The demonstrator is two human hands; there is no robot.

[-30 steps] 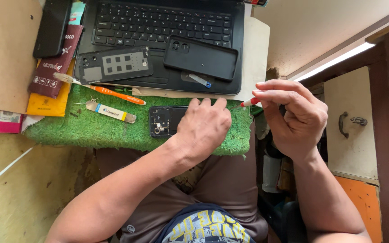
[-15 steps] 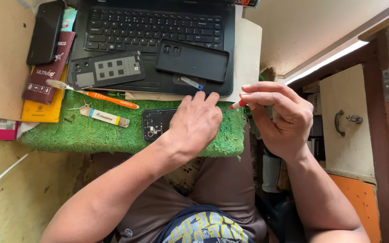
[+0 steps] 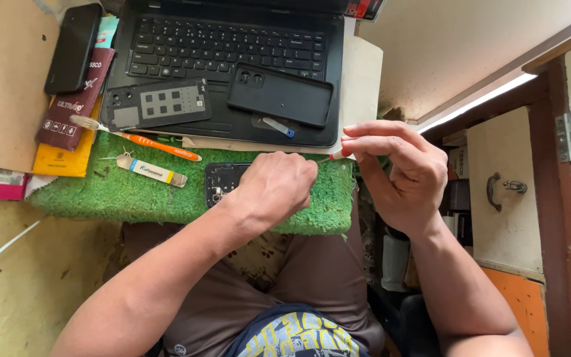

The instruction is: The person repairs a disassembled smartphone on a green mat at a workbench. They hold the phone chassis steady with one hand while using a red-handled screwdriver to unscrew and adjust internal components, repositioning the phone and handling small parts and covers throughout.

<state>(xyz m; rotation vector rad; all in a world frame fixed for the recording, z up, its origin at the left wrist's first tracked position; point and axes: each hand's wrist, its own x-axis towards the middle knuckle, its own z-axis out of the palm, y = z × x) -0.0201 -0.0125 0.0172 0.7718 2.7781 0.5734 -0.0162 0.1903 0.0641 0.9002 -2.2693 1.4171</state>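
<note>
The left hand [image 3: 275, 188] lies curled, knuckles up, on an opened phone [image 3: 223, 182] and presses it down onto a green grass-like mat [image 3: 133, 198]; only the phone's left end, with exposed parts, shows from under the fingers. The right hand [image 3: 398, 172] hovers just beside the left hand, past the mat's right edge, its fingertips pinched together on a thin red-handled tool [image 3: 334, 156] whose tip points toward the covered part of the phone. The phone therefore sits under the left hand and just left of the right hand's fingertips.

On the mat to the left of the phone lie a small white strip tool [image 3: 150, 170] and, above it, an orange-handled brush [image 3: 147, 142]. Beyond the mat an open black laptop [image 3: 226, 46] carries a dark phone frame [image 3: 153, 102] on its left palm rest and a black phone case [image 3: 279, 96] on its right. A dark phone [image 3: 73, 47] rests on flat packets [image 3: 67, 112] at the laptop's left. The desk [image 3: 8, 264] is worn and yellowish.
</note>
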